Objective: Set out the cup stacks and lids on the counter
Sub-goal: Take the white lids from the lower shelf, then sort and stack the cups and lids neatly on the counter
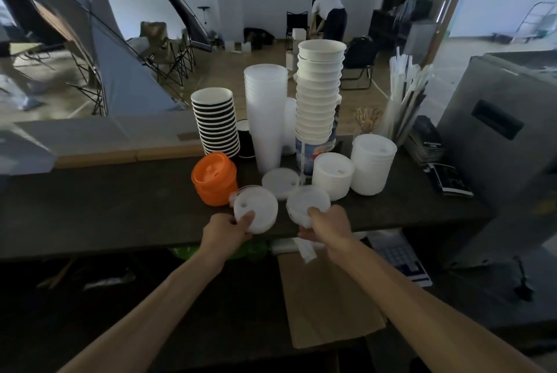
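Observation:
On the dark counter (105, 215) stand a black-and-white cup stack (215, 122), a translucent cup stack (265, 113) and a tall white cup stack (319, 92). An orange lid stack (212, 179) sits at front left. Two white lid stacks (333, 175) (372, 163) stand at right, and a flat white lid pile (278, 181) lies between. My left hand (226, 232) grips a white lid stack (256, 209) near the counter's front edge. My right hand (327, 226) grips another white lid stack (306, 202) beside it.
A jar of straws (404, 95) and stirrers (366, 119) stand at the back right, with booklets (428, 143) and a grey appliance (497, 131) further right. A brown paper bag (328, 297) lies below the counter. A person bends over in the room behind.

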### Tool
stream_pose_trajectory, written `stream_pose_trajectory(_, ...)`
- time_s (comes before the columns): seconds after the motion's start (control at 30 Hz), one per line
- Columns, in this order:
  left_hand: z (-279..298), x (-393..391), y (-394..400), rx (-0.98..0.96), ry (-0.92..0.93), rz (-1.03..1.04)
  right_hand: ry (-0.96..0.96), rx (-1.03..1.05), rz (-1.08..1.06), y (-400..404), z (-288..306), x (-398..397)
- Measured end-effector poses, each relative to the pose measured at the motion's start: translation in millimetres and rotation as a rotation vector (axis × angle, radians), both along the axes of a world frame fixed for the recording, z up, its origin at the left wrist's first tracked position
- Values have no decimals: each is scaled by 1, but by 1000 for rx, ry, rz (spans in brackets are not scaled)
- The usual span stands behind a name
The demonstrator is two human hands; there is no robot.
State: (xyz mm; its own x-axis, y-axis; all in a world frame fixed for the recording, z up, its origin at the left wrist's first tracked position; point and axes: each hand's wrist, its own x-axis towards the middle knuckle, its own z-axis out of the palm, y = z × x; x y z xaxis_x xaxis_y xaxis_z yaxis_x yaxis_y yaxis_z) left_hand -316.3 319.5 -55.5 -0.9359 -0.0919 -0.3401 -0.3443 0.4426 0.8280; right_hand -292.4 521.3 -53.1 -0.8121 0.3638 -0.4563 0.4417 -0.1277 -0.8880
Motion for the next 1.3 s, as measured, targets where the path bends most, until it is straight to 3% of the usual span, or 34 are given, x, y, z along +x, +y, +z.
stream_pose_trajectory(0.43,23,17,-24,-147,118,-113,20,360,102,22,8,22)
stream_pose_trajectory(0.67,34,17,-44,-403,360,-130,76,911,351,12,49,36)
stream_pose_trajectory(0.9,88,-5,-68,-700,520,-191,322,1233,468,-26,109,9)
stream_pose_trajectory(1.17,121,-23,-88,-657,572,-120,483,1427,535,-68,142,-28)
stream_pose_trajectory(1.3,126,-40,-100,-540,583,-123,549,1482,557,-88,152,-47)
